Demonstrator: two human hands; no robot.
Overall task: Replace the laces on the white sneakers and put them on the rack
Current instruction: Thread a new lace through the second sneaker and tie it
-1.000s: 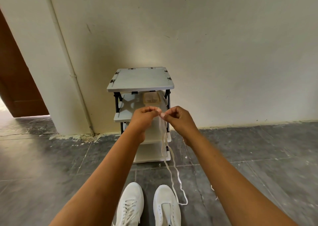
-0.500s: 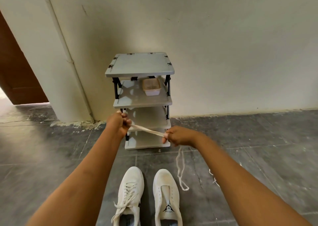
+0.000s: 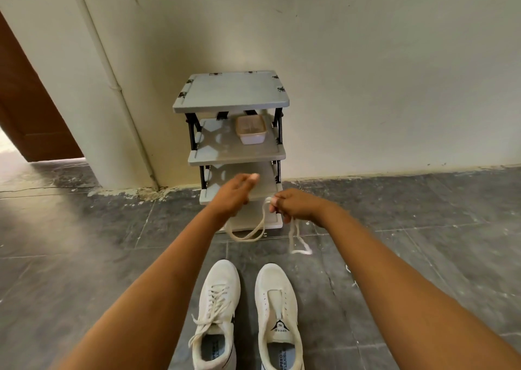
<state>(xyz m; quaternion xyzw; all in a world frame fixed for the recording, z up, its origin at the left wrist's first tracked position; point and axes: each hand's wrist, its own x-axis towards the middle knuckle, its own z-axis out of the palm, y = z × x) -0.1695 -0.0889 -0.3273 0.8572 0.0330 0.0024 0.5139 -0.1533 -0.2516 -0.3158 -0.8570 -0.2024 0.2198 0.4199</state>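
Two white sneakers stand side by side on the floor just in front of me. The left sneaker (image 3: 218, 293) is laced, while the right sneaker (image 3: 277, 290) shows bare eyelets and a bare tongue. Above them I hold a loose white lace (image 3: 249, 236) between both hands. My right hand (image 3: 296, 204) pinches it, and one end dangles below that hand. The lace sags in a loop across to my left hand (image 3: 234, 193), which grips it underneath while its upper fingers point forward. The grey rack (image 3: 231, 93) with several shelves stands against the wall beyond my hands.
A small plastic container (image 3: 251, 131) sits on the rack's second shelf. A wall corner with a pipe (image 3: 112, 87) lies left of the rack, with a brown door (image 3: 31, 107) further left. The floor is dark grey tile.
My hands came down from chest height to in front of the lower shelves. The lace, stretched taut between them half a second ago, now sags in a loop as the hands move closer.
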